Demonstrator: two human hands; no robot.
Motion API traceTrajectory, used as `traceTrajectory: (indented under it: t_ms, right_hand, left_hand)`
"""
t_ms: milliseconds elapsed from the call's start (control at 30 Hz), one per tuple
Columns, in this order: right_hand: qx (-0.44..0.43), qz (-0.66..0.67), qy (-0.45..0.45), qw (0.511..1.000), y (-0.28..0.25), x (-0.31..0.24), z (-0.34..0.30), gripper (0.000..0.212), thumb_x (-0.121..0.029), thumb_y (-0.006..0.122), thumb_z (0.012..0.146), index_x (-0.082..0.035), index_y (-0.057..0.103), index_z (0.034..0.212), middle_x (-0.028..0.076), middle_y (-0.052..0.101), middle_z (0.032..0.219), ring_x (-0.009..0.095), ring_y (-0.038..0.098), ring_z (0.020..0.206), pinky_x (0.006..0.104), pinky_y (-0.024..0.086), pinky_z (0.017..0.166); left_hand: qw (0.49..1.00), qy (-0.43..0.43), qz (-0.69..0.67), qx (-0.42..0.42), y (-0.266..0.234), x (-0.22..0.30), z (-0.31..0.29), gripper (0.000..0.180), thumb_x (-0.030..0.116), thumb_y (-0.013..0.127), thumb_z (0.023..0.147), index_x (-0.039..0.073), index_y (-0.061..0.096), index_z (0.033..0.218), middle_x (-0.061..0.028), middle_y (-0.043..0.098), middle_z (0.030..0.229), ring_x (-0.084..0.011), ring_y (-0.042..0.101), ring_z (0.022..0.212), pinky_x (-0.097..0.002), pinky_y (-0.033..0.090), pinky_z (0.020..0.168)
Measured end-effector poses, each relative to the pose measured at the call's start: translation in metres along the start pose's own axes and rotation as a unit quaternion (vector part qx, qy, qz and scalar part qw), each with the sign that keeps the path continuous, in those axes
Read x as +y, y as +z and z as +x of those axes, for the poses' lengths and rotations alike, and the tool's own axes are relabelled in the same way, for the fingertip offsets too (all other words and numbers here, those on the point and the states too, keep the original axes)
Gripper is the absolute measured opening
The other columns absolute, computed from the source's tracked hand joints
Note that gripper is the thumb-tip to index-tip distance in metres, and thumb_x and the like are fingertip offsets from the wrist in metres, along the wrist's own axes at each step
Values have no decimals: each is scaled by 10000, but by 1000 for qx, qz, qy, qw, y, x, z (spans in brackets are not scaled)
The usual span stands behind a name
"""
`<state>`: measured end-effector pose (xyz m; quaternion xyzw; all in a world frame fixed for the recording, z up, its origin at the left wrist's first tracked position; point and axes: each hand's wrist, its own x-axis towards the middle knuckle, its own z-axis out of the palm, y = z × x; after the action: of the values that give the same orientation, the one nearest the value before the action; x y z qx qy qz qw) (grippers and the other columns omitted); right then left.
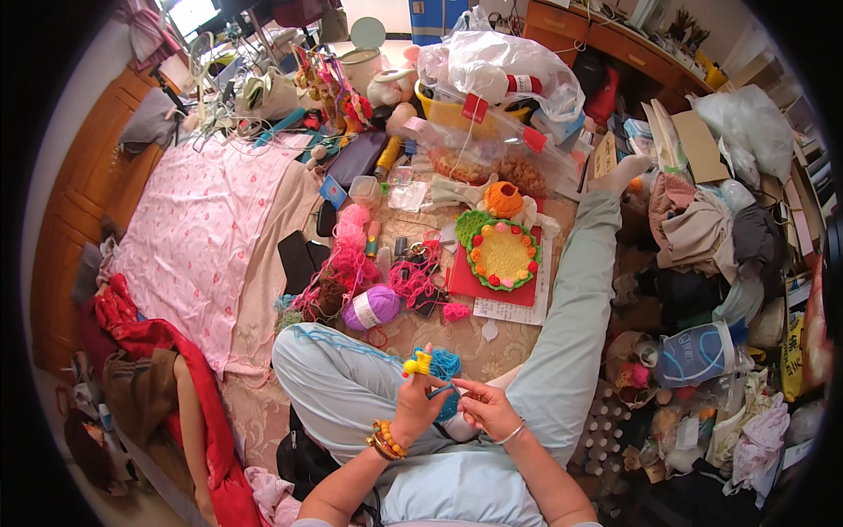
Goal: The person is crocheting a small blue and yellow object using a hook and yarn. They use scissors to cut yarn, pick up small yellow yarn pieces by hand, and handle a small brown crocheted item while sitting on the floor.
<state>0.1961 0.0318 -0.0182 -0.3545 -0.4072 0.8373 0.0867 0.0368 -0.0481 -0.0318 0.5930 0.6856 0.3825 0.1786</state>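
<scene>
My left hand, with beaded bracelets at its wrist, is closed on a small piece of blue crochet work above my lap. Yellow knitted wrapping covers one or more of its raised fingers. Close beside it, my right hand, with a bangle at the wrist, pinches at the blue piece's edge; whatever its fingertips hold is too small to make out. Just beyond the hands lies a tangle of blue yarn, with strands trailing over my bent left leg.
Ahead lie a purple yarn ball, tangled pink yarn and a round yellow crochet piece with a flowered rim on a red book. An orange crochet piece sits behind it. Bags and clothes crowd the right; a pink cloth spreads left.
</scene>
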Motion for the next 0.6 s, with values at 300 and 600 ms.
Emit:
traceTrajectory:
  t_ms: [300,600]
  right_hand:
    - [76,-134,-132,979,6,-3,-2,324,-9,532,831,-65,574,1147,10,554,761,43,481,556,169,400,497]
    - [87,-257,-195,943,3,-13,-5,277,10,542,820,-38,603,1087,9,522,738,55,483,574,186,399,513]
  left_hand:
    - [780,-326,-533,-45,-16,3,14,807,-24,668,737,-1,171,1373,-42,622,798,-70,581,712,-183,465,640]
    - [764,-324,-552,-80,-16,1,16,852,-32,672,731,27,140,1394,-32,618,801,-59,567,726,-180,435,672]
